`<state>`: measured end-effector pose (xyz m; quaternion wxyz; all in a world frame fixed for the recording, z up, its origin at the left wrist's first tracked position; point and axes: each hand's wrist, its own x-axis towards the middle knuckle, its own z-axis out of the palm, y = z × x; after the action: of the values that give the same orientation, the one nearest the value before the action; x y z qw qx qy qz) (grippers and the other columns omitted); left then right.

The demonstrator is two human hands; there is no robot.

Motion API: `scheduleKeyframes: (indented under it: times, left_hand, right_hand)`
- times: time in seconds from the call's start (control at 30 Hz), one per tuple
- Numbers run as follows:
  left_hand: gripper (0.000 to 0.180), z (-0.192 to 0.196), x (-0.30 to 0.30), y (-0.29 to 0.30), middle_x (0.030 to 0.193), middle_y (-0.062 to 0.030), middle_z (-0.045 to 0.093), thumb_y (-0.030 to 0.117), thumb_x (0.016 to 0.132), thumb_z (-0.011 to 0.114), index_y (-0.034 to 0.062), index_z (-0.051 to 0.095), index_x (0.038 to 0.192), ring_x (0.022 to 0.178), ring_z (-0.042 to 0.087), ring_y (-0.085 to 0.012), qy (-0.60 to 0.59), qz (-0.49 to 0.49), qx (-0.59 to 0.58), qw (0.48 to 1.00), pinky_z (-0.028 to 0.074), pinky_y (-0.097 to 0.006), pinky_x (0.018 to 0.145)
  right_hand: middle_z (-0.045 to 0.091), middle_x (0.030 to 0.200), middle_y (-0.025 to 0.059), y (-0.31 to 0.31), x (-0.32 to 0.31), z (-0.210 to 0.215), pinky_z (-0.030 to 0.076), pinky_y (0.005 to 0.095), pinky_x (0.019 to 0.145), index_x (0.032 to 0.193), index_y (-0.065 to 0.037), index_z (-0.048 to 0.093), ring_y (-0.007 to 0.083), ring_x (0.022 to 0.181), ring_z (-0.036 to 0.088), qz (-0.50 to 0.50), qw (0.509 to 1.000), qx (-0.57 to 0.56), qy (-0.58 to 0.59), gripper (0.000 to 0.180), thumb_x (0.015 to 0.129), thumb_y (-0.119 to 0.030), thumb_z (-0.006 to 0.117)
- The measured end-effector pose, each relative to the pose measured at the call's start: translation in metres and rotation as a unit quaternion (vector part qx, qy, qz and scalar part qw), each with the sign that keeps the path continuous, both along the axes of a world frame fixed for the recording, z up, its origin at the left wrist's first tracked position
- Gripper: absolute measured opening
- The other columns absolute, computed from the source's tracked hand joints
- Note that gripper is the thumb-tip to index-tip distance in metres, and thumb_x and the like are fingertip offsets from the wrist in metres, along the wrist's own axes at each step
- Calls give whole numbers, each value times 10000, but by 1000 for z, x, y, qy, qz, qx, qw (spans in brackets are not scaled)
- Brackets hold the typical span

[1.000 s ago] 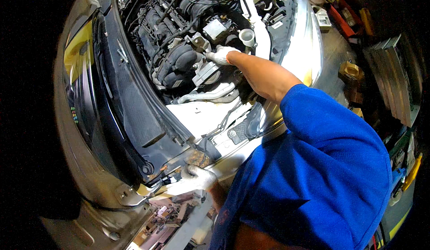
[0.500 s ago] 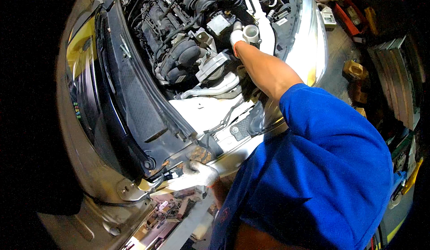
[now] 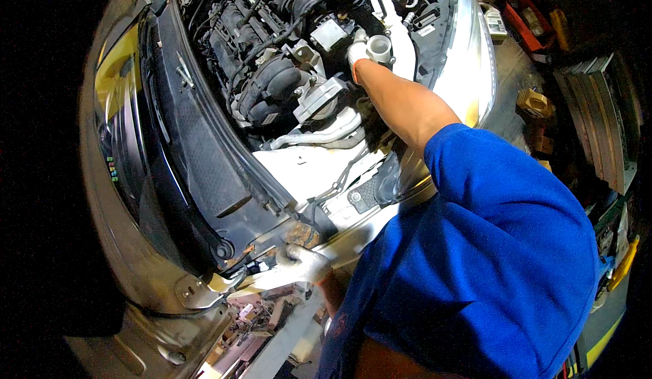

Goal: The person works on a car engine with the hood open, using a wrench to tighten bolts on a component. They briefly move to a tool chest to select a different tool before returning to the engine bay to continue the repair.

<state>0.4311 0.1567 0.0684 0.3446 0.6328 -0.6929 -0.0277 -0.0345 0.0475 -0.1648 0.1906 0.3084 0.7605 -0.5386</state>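
My right hand [image 3: 357, 53], in a white glove with an orange cuff, reaches deep into a car's engine bay at the front. It is closed beside a pale, round, open-topped neck [image 3: 379, 48]; its fingers are partly hidden, so what they grip cannot be made out. Close by sits a small silver box [image 3: 329, 34]. Nearer to me, my left hand [image 3: 303, 262], in a dirty white glove, is curled over the fender edge [image 3: 268, 281], beside a rusty patch at the corner of the black cowl panel [image 3: 210, 175].
The dark engine [image 3: 255, 73] with hoses and a grey bracket [image 3: 319, 100] fills the bay. At right, the headlight [image 3: 468, 60] borders the opening. Beyond it on the floor lie a red tray [image 3: 530, 26], a tan block [image 3: 535, 103] and stacked panels [image 3: 598, 121].
The view has shifted very slightly, so the car sits a little further left. Both hands keep their places, the right by the neck and the left on the fender edge.
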Motion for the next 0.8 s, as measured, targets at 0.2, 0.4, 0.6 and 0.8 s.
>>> scheduleKeyframes:
  times: [0.2, 0.4, 0.6, 0.8]
  left_hand:
    - [272, -15, 4, 4, 1149, -247, 640, 124, 960, 580, -52, 625, 1163, 1019, 598, -361, 1, 51, 3, 999, 465, -427, 969]
    - [292, -2, 9, 6, 1156, -257, 632, 129, 964, 585, -62, 614, 1183, 1024, 591, -375, -84, 35, -11, 996, 470, -447, 960]
    - [258, -9, -2, -6, 1093, -234, 640, 131, 960, 592, -46, 622, 1146, 938, 594, -360, -28, 7, -30, 999, 488, -457, 891]
    - [249, -12, 12, 10, 1084, -224, 648, 131, 954, 596, -33, 630, 1138, 942, 596, -360, -41, 53, -26, 997, 486, -453, 885]
  right_hand:
    - [602, 1351, 254, 34, 55, 93, 440, 439, 1070, 1349, -13, 586, 397, 1247, 591, 407, 912, 8, 57, 866, 912, -733, 386]
    - [563, 1376, 307, 45, 68, 102, 408, 432, 1106, 1354, 27, 564, 413, 1315, 536, 467, 881, -25, 76, 900, 887, -729, 421]
    - [640, 1354, 141, -9, -8, -21, 438, 452, 1079, 1429, -81, 514, 322, 1270, 589, 57, 995, 10, -78, 846, 901, -735, 419]
    - [614, 1370, 199, 25, 58, 84, 449, 447, 1063, 1342, -52, 621, 365, 1273, 586, 448, 893, 7, 46, 868, 822, -740, 525]
